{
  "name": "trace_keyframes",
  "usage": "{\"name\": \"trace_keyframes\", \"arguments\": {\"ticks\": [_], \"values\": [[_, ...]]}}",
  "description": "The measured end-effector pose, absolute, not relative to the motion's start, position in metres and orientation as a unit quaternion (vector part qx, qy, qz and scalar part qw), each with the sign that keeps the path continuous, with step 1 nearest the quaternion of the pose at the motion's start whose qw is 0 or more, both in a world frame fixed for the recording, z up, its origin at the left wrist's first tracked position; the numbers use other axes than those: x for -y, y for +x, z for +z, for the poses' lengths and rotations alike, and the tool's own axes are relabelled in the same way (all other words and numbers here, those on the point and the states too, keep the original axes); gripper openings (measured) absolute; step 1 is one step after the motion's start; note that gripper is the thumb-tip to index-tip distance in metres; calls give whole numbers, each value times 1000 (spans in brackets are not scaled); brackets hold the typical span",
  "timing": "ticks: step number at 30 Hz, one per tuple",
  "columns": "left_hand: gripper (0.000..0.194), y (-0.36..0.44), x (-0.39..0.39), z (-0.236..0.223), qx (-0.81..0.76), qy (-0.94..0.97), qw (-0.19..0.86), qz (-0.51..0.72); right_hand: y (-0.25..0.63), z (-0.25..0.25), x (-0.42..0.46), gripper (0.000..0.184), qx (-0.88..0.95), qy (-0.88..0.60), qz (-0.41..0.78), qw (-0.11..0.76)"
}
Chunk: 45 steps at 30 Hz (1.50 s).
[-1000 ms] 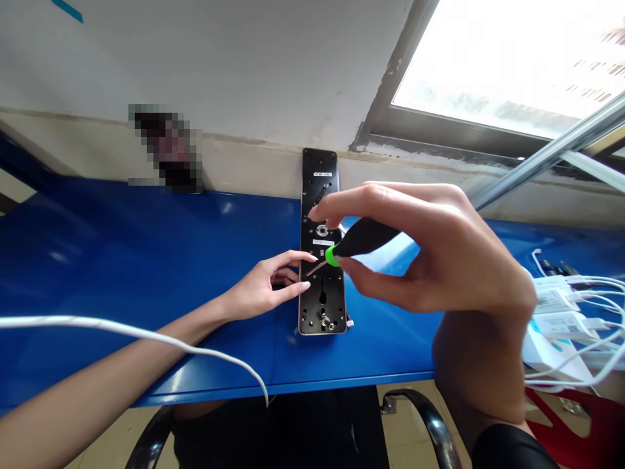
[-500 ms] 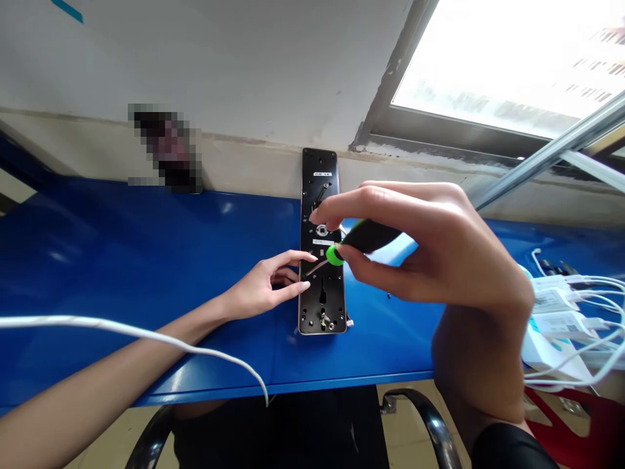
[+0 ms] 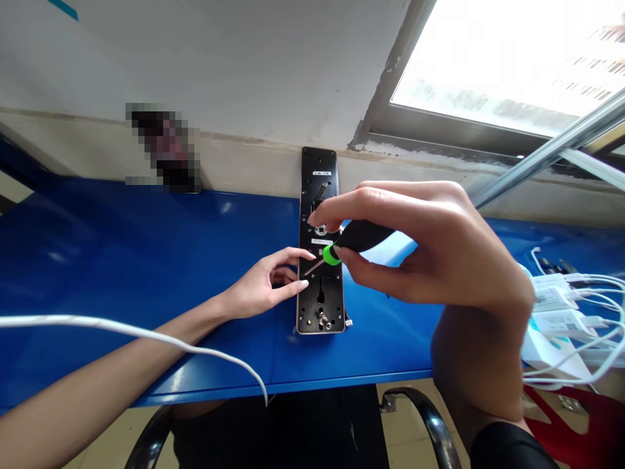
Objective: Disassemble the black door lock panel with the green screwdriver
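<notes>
A long black door-lock plate (image 3: 319, 309) lies flat on the blue table (image 3: 146, 260), its far end against the wall. My right hand (image 3: 430, 254) is closed around a screwdriver (image 3: 354, 241) with a black handle and green collar, its metal tip pointing down-left onto the plate's middle. My left hand (image 3: 261, 283) rests on the table at the plate's left edge, fingertips touching the plate beside the screwdriver tip, fingers stretched out.
White chargers and cables (image 3: 561, 312) are piled at the right end of the table. A white cable (image 3: 146, 335) runs across my left forearm. A window (image 3: 512, 58) is at the upper right. A chair's black frame (image 3: 420, 410) shows below the table edge.
My right hand and the screwdriver have shifted very slightly left and up. My left hand and the plate stay where they were.
</notes>
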<state>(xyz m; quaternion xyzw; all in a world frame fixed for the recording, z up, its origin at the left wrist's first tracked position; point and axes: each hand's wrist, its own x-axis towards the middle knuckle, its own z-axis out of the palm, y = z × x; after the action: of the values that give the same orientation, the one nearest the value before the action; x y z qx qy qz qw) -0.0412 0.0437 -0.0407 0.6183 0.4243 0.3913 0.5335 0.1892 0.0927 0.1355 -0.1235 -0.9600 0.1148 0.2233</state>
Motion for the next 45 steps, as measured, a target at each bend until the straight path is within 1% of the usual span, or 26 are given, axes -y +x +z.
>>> {"name": "trace_keyframes", "arguments": {"ticks": [5,10,14,18,21,28,34,38,40,41,43,45], "values": [[43,-40,-43,-39,-426,617,533,390,191,136,-93,46,960,-125,118,221],[43,-40,-43,-37,-432,615,538,382,196,141,-90,48,956,-165,110,216],[43,-41,-43,-38,-434,613,539,381,198,142,-90,47,955,-167,99,222],[44,-41,-43,-39,-428,615,539,385,193,138,-93,47,958,-132,125,220],[42,-41,-43,-39,-423,615,537,393,190,136,-95,47,960,-114,122,224],[42,-40,-43,-38,-435,615,533,387,193,136,-93,44,958,-121,102,239],[40,-42,-44,-36,-438,623,528,376,196,140,-89,48,957,-163,101,218],[46,-44,-43,-34,-439,635,523,362,200,145,-90,47,956,-167,90,223],[52,-44,-41,-31,-456,656,486,354,203,147,-90,46,955,-165,89,231],[55,-44,-39,-30,-473,675,444,352,205,148,-90,45,954,-166,88,235],[56,-43,-38,-26,-501,722,317,356,209,150,-89,45,950,-180,84,240],[51,-39,-38,-20,-497,763,193,365,215,152,-88,45,947,-195,77,242]]}}
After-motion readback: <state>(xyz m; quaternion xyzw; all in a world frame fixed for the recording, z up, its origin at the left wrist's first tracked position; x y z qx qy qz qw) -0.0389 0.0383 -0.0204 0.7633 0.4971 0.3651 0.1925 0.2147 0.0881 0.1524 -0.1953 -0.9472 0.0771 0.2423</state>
